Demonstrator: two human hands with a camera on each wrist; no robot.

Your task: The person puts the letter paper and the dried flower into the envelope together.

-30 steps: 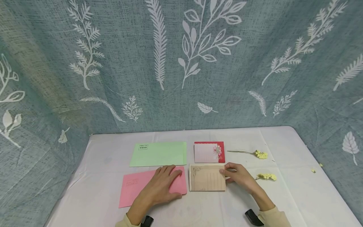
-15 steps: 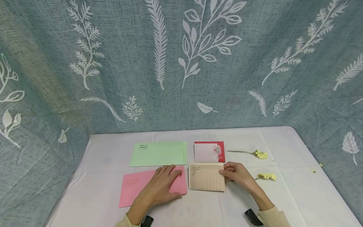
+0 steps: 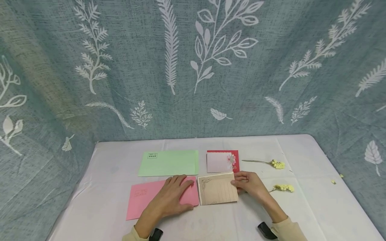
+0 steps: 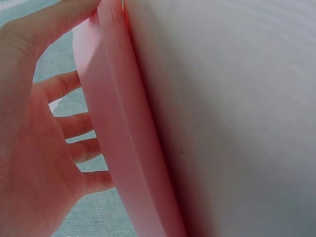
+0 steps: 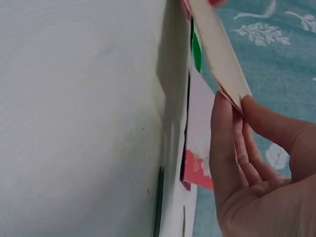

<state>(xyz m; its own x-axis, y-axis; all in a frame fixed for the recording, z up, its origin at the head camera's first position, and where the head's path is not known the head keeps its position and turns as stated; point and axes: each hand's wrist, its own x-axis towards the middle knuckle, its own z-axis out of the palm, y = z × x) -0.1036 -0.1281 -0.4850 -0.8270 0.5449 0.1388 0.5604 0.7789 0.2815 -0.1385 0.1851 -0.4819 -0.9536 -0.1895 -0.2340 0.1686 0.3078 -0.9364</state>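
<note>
My right hand (image 3: 251,187) pinches the right edge of a beige lined note card (image 3: 217,190) with a scroll pattern printed in its corner. In the right wrist view, the thumb and index fingertip meet over the end of the card (image 5: 222,54), whose edge shows split layers. The card is tilted and its left edge lies right at the end of a pink envelope (image 3: 147,194). On that envelope rests my left hand (image 3: 172,197), fingers spread and fairly straight. In the left wrist view its fingertips touch the envelope (image 4: 118,128) along one side, partly hidden behind it.
A green envelope (image 3: 169,163) lies behind the pink one. A red-edged floral note card (image 3: 218,162) is behind the beige card. Two yellow flower sprigs, one with a long stem (image 3: 256,161), lie to the right. A patterned cloth (image 3: 187,113) hangs behind the white table (image 3: 117,157).
The beige card has shifted left and turned slightly, its right side tilting, with my right hand moving along with it. The left hand stays on the pink envelope.
</note>
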